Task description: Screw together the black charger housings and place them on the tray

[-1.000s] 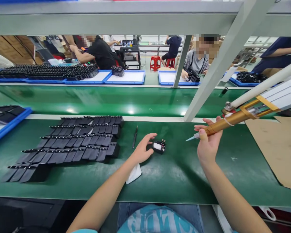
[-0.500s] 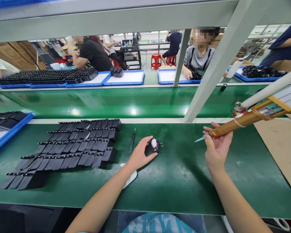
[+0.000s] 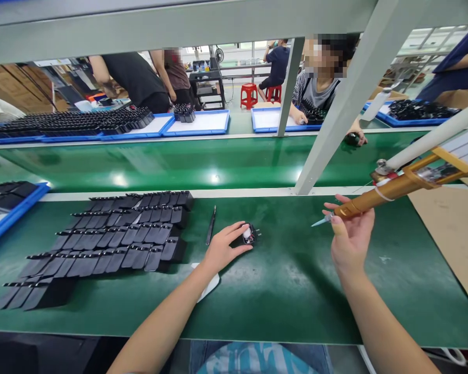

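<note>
Black two-pronged casing: I see it held between thumb and fingers of my left hand.
Gold tubular dispenser: held by fingers of my right hand.

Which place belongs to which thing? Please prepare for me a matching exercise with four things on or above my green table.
Things:
1. Tweezers
2. Gold tube tool
3. Cardboard
4. Open black unit

Places:
A. On the right part of the green table
B. Between thumb and fingers of the left hand
C. Between the rows of black cases and the left hand
D. In the right hand

Pairs: 1-C, 2-D, 3-A, 4-B
</note>
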The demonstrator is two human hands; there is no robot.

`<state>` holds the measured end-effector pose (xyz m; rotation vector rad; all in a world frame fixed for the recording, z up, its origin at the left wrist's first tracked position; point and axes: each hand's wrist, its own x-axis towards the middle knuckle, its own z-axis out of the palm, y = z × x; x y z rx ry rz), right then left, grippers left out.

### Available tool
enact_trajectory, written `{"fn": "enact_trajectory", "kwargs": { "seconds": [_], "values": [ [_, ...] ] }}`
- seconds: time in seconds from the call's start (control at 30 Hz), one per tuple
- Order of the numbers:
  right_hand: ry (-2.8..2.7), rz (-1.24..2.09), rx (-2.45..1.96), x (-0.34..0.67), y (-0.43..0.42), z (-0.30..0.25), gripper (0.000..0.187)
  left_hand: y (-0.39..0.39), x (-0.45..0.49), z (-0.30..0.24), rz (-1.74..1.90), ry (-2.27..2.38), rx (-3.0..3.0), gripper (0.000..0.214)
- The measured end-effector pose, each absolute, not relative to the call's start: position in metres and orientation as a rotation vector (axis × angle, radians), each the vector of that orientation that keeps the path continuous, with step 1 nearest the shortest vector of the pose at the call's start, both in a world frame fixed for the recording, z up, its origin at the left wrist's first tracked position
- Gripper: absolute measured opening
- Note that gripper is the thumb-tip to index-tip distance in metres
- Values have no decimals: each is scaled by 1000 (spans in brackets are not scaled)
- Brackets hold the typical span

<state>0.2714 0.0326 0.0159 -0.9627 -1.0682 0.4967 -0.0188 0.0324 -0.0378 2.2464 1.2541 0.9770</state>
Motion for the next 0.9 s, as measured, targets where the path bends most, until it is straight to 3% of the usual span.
{"fn": "enact_trajectory", "kwargs": {
  "seconds": [0.1, 0.43, 0.9],
  "values": [
    [-1070, 495, -974, 272, 33, 16, 56, 31, -17, -37, 952, 1266, 2178, 50],
    [-1061, 496, -987, 271, 32, 18, 57, 26, 4, -37, 971, 1378, 2038, 98],
    [-1031, 468, -991, 273, 36, 17, 54, 37, -21, -33, 919, 1253, 2276, 49]
  ]
}}
